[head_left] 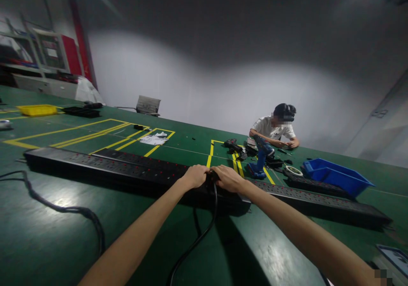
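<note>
We clamp both our left hand (195, 176) and right hand (228, 178) on the black cable (204, 235) where it meets the near power strip (105, 171); best keep the grip square there.

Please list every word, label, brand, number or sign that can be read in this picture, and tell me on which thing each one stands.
No text can be read.
Long black power strip under the left hand and right hand: only rows of sockets and red dots, no legible marking.
White papers on the green table: print too small and blurred.
Panel on the far shelf: blurred.
Other person's white shirt: dark mark, unreadable.
</note>
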